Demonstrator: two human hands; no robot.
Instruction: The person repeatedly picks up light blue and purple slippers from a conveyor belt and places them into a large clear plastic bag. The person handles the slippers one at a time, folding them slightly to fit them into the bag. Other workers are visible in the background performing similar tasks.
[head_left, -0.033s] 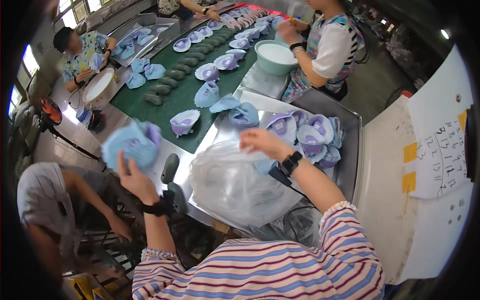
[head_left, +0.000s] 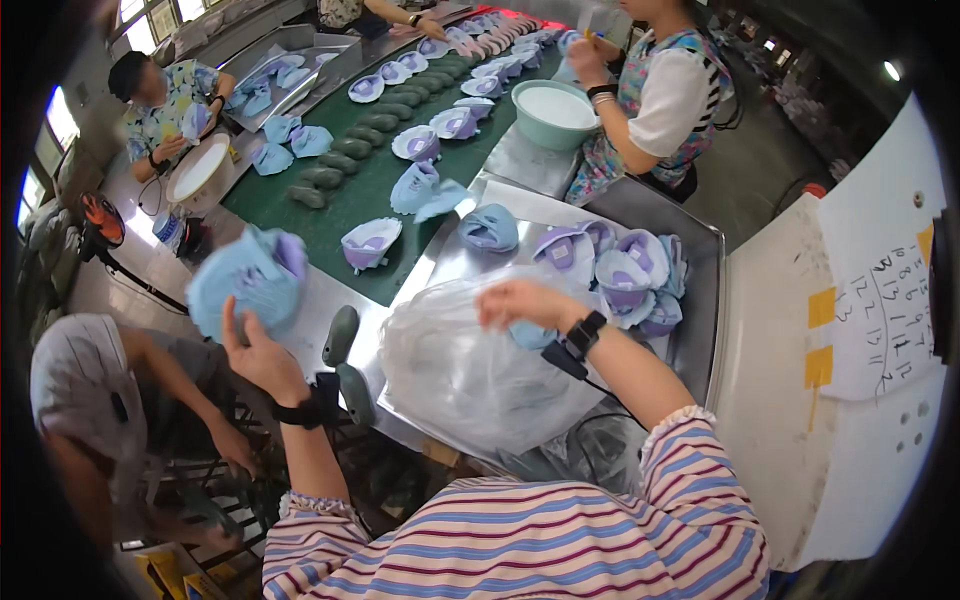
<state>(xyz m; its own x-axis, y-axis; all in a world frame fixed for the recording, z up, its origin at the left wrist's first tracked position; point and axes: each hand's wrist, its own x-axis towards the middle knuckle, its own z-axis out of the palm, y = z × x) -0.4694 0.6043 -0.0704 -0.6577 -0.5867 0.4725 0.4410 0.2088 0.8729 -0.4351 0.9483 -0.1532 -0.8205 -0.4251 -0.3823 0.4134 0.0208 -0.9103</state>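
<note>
My left hand is closed on a light blue and purple shoe upper, held up left of the metal table. Its fingers press against the blue outer side. Over a clear plastic bag is my right hand, its fingers curled together in a pinch. Whether anything thin is between those fingers cannot be made out. Close beyond it lies a blue upper, and to its right a pile of purple and blue uppers fills the metal tray. Two dark green shoe lasts stand near my left wrist.
A green conveyor belt carries rows of lasts and uppers. Co-workers sit or stand at left, far end and right, beside a white basin and a green basin. Another person bends down at lower left.
My left hand has shifted slightly left with the upper. A blue upper at the belt's near right edge has moved farther onto the belt. The right co-worker's hand has risen.
</note>
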